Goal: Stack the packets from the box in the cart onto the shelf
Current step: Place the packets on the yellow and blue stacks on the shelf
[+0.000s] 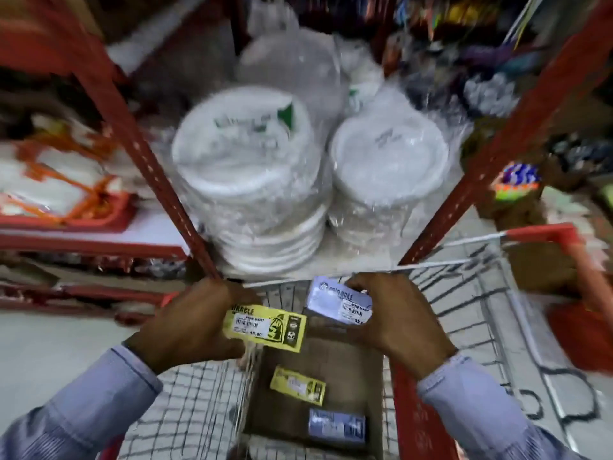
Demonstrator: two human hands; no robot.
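My left hand (pixel 195 322) grips a yellow packet (pixel 265 327), my right hand (pixel 394 313) a lilac packet (pixel 338 302), above the box (pixel 331 356) holding two more in the cart (pixel 481 293)

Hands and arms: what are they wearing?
Both hands, left and right, are bare, with no gloves. Each arm wears a long light blue shirt sleeve, left and right, ending in a cuff at the wrist.
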